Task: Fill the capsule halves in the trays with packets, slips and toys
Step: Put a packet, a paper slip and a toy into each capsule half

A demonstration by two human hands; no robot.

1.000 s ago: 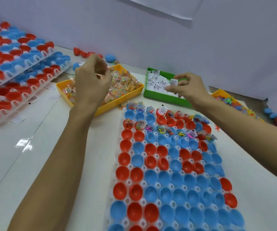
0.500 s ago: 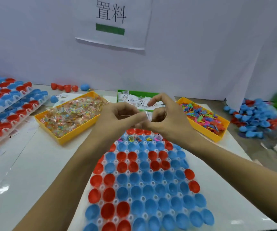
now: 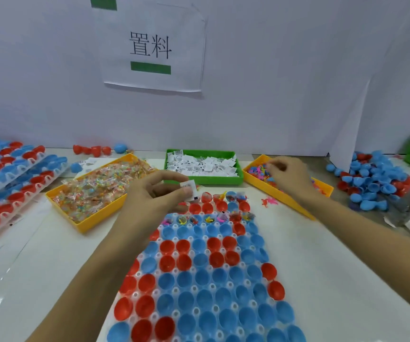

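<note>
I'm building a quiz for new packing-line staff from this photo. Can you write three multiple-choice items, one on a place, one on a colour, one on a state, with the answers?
1. Where is the right hand?
A. over the bin of small toys
B. over the bin of packets
C. flat on the capsule tray

2. What colour is the bin of paper slips?
A. yellow
B. green
C. blue

3. What is the left hand doing?
A. lying open on the table
B. pinching a white paper slip
C. gripping a blue capsule half

Answers: 1 A, its fingers reach into the right yellow bin among the small toys. 2 B, its walls are green, between two yellow bins. 3 B, a white slip sits between thumb and fingers above the capsule tray.
</note>
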